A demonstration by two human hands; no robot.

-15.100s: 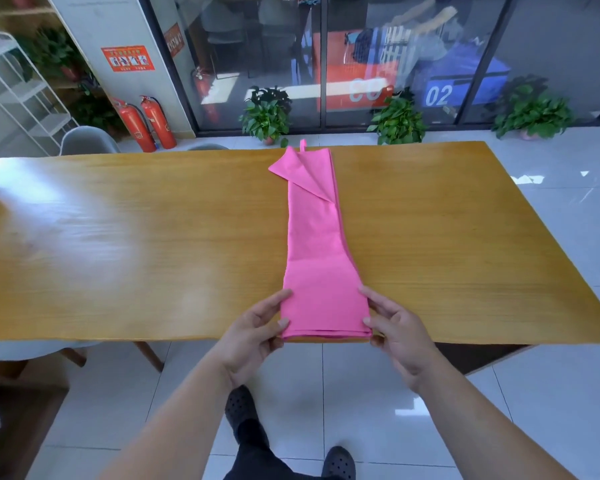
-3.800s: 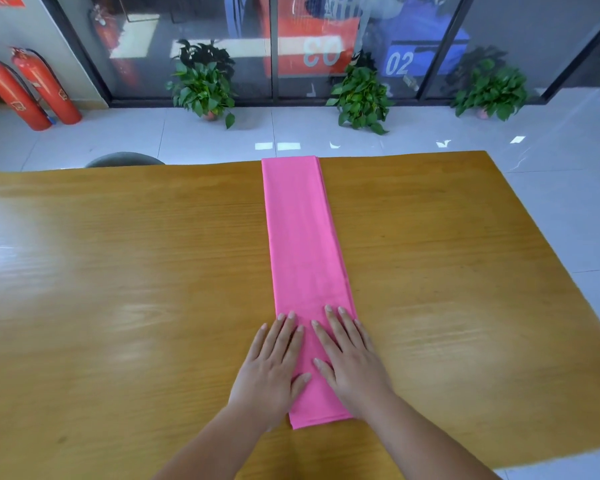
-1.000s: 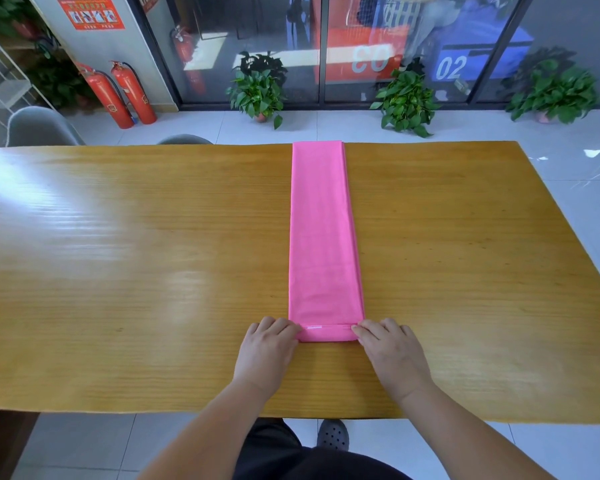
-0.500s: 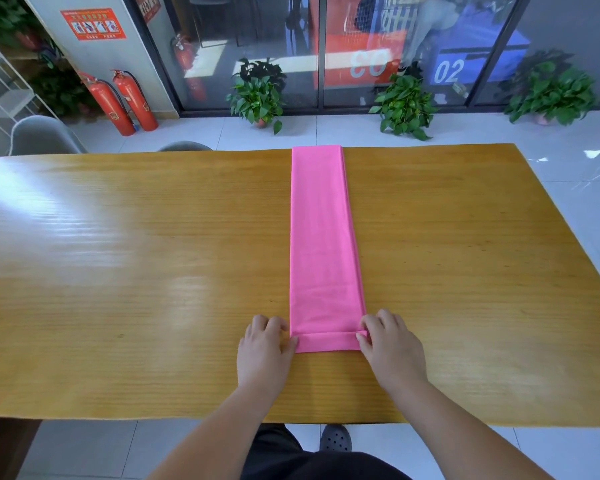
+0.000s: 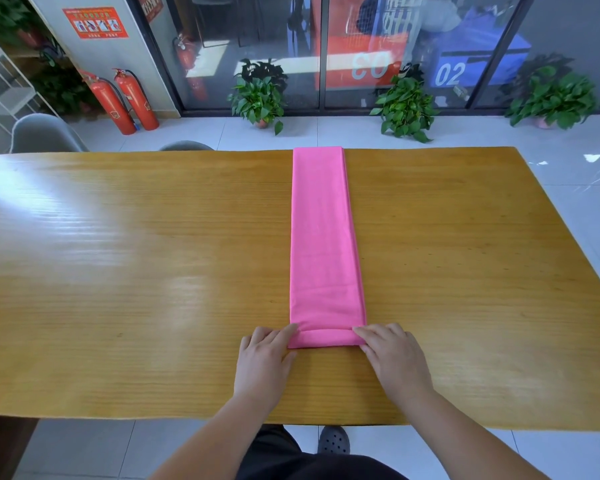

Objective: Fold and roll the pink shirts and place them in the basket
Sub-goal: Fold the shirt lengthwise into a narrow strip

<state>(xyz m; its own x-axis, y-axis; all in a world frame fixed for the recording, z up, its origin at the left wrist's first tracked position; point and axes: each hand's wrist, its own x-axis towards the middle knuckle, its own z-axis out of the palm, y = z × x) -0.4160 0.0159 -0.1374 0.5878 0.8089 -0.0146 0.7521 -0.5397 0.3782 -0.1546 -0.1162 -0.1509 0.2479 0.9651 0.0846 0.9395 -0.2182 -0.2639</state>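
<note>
I see the pink shirt (image 5: 326, 244) folded into one long, narrow strip. It lies flat down the middle of the bench (image 5: 136, 271), running from the far edge toward me. Its surface is smooth, with only faint creases close to the near end, and stacked layers show as a thin line along its right side. The near end is turned over on itself into a low first roll, its edge a straight line across the strip. My left hand (image 5: 265, 355) pinches the left end of that roll, forefinger on top and thumb at the near side. My right hand (image 5: 394, 355) grips the right end, fingers curled over it.
</note>
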